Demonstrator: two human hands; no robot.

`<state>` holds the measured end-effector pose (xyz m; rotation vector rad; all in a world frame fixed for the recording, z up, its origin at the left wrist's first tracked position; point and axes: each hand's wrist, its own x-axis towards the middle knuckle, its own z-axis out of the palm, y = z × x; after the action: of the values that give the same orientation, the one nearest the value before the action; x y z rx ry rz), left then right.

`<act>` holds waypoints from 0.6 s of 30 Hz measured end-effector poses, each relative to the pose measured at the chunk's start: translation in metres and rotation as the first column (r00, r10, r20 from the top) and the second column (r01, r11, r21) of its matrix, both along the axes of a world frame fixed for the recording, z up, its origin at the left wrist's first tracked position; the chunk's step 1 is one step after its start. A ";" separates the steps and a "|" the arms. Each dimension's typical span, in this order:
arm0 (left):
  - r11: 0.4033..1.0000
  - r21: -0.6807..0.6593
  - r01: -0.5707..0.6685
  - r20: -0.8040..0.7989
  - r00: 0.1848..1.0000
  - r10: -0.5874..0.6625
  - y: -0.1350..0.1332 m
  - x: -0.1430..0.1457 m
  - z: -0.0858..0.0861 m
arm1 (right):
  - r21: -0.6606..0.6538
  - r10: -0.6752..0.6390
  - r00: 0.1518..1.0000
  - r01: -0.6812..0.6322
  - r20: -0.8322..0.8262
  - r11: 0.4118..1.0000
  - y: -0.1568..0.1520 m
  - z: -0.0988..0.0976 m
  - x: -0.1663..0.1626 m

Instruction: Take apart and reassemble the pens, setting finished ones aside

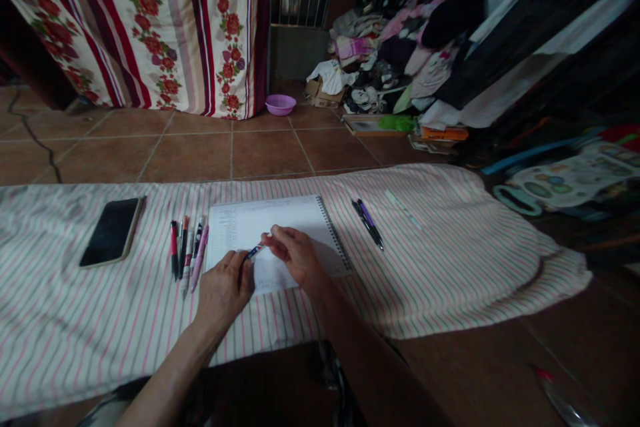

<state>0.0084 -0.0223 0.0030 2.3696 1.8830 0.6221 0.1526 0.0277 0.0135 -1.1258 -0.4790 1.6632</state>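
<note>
Both hands meet over a spiral notebook [280,217] lying open on a pink-striped cloth [450,260]. A blue pen [254,252] spans between them. My left hand [225,287] pinches its lower end and my right hand [295,255] pinches the upper end, fingers closed on it. Several pens [187,247] lie side by side just left of the notebook. Two dark pens [369,223] lie to its right, with a pale pen [403,209] further right.
A black phone [112,231] lies on the cloth at the left. Beyond the cloth is tiled floor with a purple bowl [280,104], a floral curtain [150,20] and a heap of clothes [400,33]. Toys and clutter [565,177] sit at the right.
</note>
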 end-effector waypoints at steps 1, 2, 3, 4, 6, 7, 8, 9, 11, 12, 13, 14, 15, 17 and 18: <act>1.000 0.007 0.003 -0.001 1.000 -0.003 0.000 0.000 -0.001 | 0.004 -0.003 1.000 0.003 0.014 1.000 0.000 -0.001 0.000; 1.000 0.013 0.005 -0.001 1.000 -0.005 0.000 0.000 -0.001 | 0.004 -0.009 1.000 0.009 0.028 1.000 0.000 -0.002 0.000; 1.000 0.019 0.008 0.000 1.000 -0.008 0.000 0.000 -0.002 | 0.000 -0.018 0.999 0.018 0.039 1.000 0.000 -0.002 -0.001; 1.000 0.024 0.011 0.001 1.000 -0.011 0.000 0.000 -0.002 | -0.006 -0.027 0.999 0.027 0.046 1.000 0.000 -0.002 -0.001; 0.999 0.031 0.016 0.002 1.000 -0.016 0.000 0.000 -0.003 | -0.020 -0.039 0.998 0.040 0.046 0.999 0.001 0.000 -0.001; 0.999 0.034 0.016 0.002 1.000 -0.016 0.000 0.001 -0.003 | -0.027 -0.044 0.998 0.045 0.039 0.999 0.001 0.001 -0.001; 0.999 0.037 0.014 0.001 1.000 -0.014 0.000 0.001 -0.003 | -0.034 -0.050 0.998 0.051 0.029 0.998 0.001 0.002 0.000; 0.999 0.038 0.010 -0.001 1.000 -0.010 0.000 0.001 -0.003 | -0.037 -0.056 0.998 0.056 0.016 0.998 0.002 0.002 0.000; 0.999 0.037 0.004 -0.004 1.000 -0.004 0.000 0.000 -0.003 | -0.035 -0.067 0.998 0.067 -0.005 0.997 0.002 0.002 0.001; 0.999 0.037 0.003 -0.004 1.000 -0.003 0.000 0.000 -0.004 | -0.029 -0.068 0.998 0.067 -0.012 0.997 0.003 0.002 0.001; 0.999 0.037 0.002 -0.003 1.000 -0.002 0.000 0.000 -0.004 | -0.020 -0.065 0.998 0.064 -0.016 0.998 0.003 0.001 0.001; 0.999 0.036 0.003 -0.002 1.000 -0.003 -0.001 -0.001 -0.005 | -0.009 -0.057 0.998 0.056 -0.017 0.998 0.002 0.001 0.001; 0.999 0.035 0.004 0.000 1.000 -0.004 -0.001 -0.001 -0.005 | -0.001 -0.048 0.999 0.048 -0.015 0.999 0.002 0.000 0.001; 0.999 0.035 0.004 0.002 1.000 -0.004 -0.001 -0.002 -0.005 | 0.005 -0.040 0.999 0.040 -0.002 0.999 0.002 0.000 0.001; 0.999 0.036 0.005 0.000 1.000 -0.005 -0.001 -0.002 -0.005 | 0.003 -0.037 0.999 0.037 0.004 0.999 0.001 0.001 0.001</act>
<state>0.0065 -0.0235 -0.0025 2.3950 1.8805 0.6612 0.1538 0.0290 0.0140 -1.1297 -0.4604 1.6276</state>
